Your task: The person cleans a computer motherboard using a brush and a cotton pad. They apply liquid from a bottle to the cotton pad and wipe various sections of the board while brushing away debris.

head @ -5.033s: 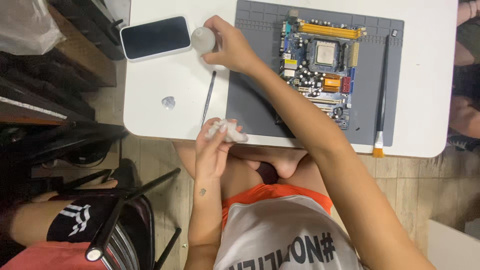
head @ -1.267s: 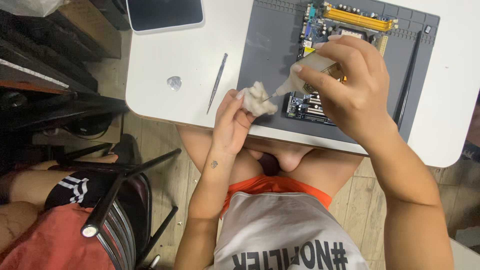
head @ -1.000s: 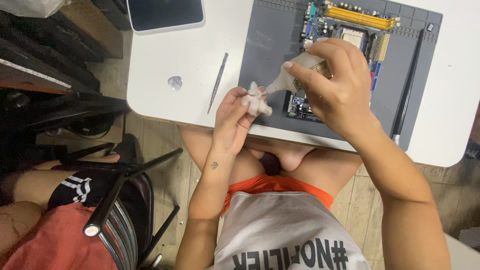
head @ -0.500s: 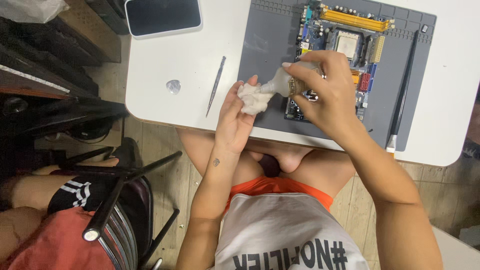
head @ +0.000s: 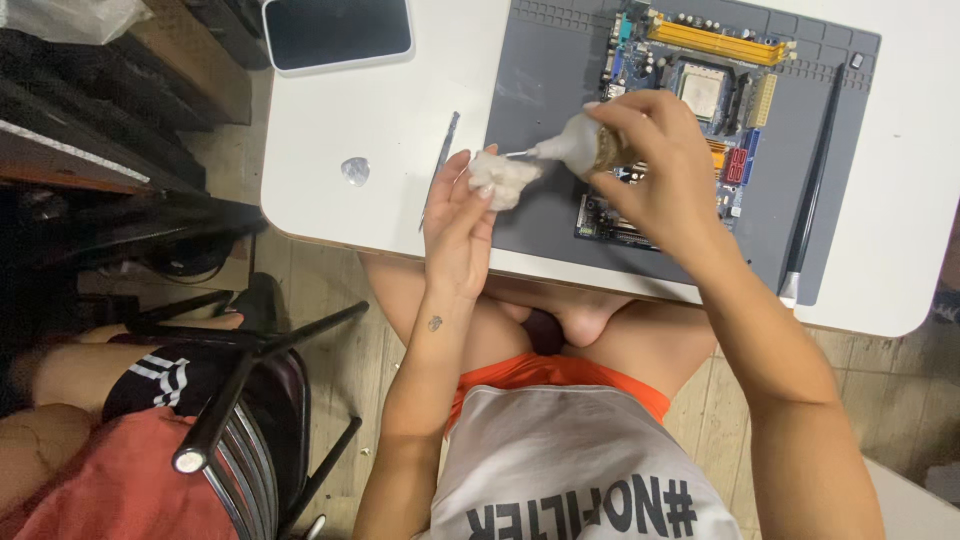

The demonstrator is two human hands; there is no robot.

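Note:
My left hand (head: pixel 458 225) holds a crumpled white wad of tissue (head: pixel 500 178) above the front edge of the white table (head: pixel 370 120). My right hand (head: pixel 655 165) grips a small squeeze bottle (head: pixel 575 150) tipped sideways, its thin nozzle touching the wad. Behind the hands a green computer motherboard (head: pixel 700 95) lies on a grey work mat (head: pixel 545 85).
A thin metal tool (head: pixel 440 165) lies left of the mat. A dark-screened phone (head: pixel 337 33) and a small clear cap (head: pixel 355 171) sit on the table's left part. A long black brush (head: pixel 815 190) lies along the mat's right side. A black chair (head: pixel 240 380) and another person's legs are at the lower left.
My right hand left the far left of the table and brought the bottle over to the wad. The nozzle now touches the wad, which my left hand has raised over the table edge.

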